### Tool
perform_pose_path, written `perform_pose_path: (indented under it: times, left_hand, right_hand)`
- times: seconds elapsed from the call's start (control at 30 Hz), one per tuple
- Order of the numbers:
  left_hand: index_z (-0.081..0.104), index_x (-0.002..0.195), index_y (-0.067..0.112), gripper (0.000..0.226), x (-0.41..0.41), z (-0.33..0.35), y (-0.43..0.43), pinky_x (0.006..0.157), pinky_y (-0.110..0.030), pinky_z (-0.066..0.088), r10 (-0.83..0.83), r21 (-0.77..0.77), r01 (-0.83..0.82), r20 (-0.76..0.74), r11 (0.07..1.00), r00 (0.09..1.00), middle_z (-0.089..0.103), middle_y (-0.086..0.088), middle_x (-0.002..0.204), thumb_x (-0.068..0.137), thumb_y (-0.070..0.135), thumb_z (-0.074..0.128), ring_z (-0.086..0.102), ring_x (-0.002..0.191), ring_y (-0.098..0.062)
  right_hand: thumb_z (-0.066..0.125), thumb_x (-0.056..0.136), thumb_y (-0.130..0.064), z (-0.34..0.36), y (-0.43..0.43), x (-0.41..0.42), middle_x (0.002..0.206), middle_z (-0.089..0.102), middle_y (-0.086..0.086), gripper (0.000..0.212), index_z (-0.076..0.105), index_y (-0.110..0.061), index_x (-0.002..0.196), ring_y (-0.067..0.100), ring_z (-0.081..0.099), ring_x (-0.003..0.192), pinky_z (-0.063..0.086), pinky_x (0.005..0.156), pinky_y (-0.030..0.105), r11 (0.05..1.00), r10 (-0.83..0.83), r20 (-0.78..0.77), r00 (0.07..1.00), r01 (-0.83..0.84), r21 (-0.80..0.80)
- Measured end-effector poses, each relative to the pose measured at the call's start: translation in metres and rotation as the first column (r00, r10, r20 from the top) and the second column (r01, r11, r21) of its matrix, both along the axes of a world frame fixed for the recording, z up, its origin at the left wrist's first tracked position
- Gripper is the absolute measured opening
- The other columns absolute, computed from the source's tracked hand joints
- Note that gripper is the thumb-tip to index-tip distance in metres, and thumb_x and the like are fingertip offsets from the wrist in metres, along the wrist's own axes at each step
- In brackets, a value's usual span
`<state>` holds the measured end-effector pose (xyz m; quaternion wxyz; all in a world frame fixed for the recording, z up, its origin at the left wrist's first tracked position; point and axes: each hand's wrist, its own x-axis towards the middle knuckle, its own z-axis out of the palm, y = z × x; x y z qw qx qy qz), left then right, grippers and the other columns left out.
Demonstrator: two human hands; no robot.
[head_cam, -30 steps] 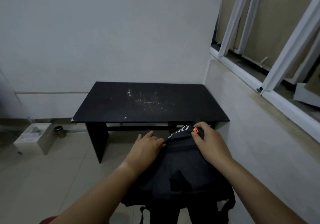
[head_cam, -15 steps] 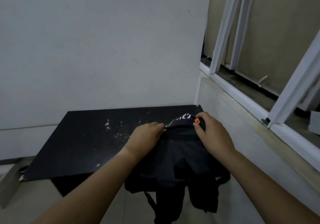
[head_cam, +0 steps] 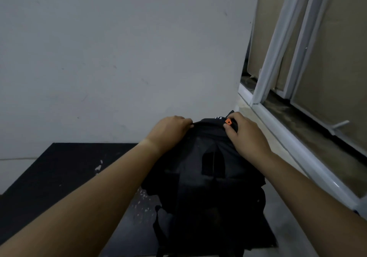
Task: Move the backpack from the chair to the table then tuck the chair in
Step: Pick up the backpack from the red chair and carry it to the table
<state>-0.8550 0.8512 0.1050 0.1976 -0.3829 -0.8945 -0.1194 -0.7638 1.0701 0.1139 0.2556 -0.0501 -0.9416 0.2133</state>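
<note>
Hands held the backpack [head_cam: 206, 169] by its top edge, left hand [head_cam: 170, 131] at 10 o'clock, right hand [head_cam: 244, 135] at 2, each grip closed on fabric, probably to steady it upright over the surface [head_cam: 59, 177] near the wall. No chair showed.

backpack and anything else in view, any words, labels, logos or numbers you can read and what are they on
None can be read.
Backpack: white print at its top edge, mostly hidden behind the right hand, unreadable.
Orange tag by the right thumb: a dark mark, no letters.
Table: white specks only.
</note>
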Motion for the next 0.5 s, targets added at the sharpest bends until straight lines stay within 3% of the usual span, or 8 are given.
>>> perform_pose_path:
  times: [0.27,0.5]
  left_hand:
    - [0.062,0.099,0.008,0.033,-0.141,-0.008,0.060,0.073,-0.044,0.050,0.028,-0.060,-0.025,0.038,0.998,0.999,0.070,-0.016,0.095,0.103,0.031,0.039,0.064,0.089,-0.038]
    - [0.063,0.101,0.010,0.034,-0.250,-0.005,0.101,0.073,-0.044,0.052,0.013,-0.048,-0.013,-0.003,0.999,1.000,0.071,-0.017,0.093,0.103,0.033,0.038,0.065,0.087,-0.039]
  right_hand:
    - [0.052,0.096,-0.037,-0.022,0.064,-0.149,0.093,0.063,0.000,0.015,0.054,-0.023,0.102,0.021,0.058,0.080,0.050,0.067,0.039,0.999,0.016,0.021,1.000,-0.016,-0.032]
    - [0.051,0.097,-0.035,-0.026,0.102,-0.251,0.094,0.063,0.002,0.015,0.054,-0.021,0.103,0.023,0.057,0.083,0.046,0.066,0.036,0.999,0.004,-0.067,0.998,-0.008,-0.052]
